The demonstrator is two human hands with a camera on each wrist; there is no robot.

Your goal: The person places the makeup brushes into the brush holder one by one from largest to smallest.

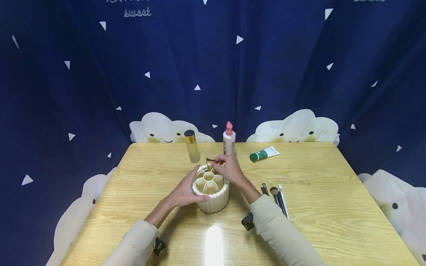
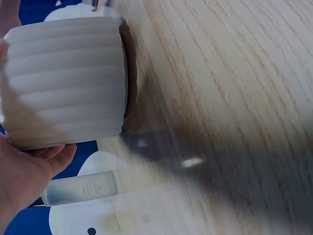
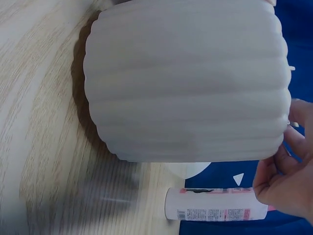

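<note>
A cream, ribbed round organizer [image 1: 213,202] with petal-shaped compartments stands on the wooden table. My left hand [image 1: 186,190] grips its left side, thumb across the front and fingers toward the back rim. In the left wrist view, the fingers of the left hand [image 2: 29,171] curl along the organizer's wall [image 2: 68,83]. Over the back right compartments, my right hand [image 1: 229,170] pinches a small shiny gold-coloured tool [image 1: 209,162] whose lower part dips toward the compartments; I cannot tell its kind. The right wrist view shows the right hand [image 3: 288,166] at the rim, with the tool mostly hidden.
Behind the organizer stand a gold-collared bottle [image 1: 192,147] with a black cap and a white pump bottle [image 1: 229,142] with a pink top. A green and white tube [image 1: 264,153] lies at the back right. Several makeup brushes [image 1: 275,195] lie beside my right forearm.
</note>
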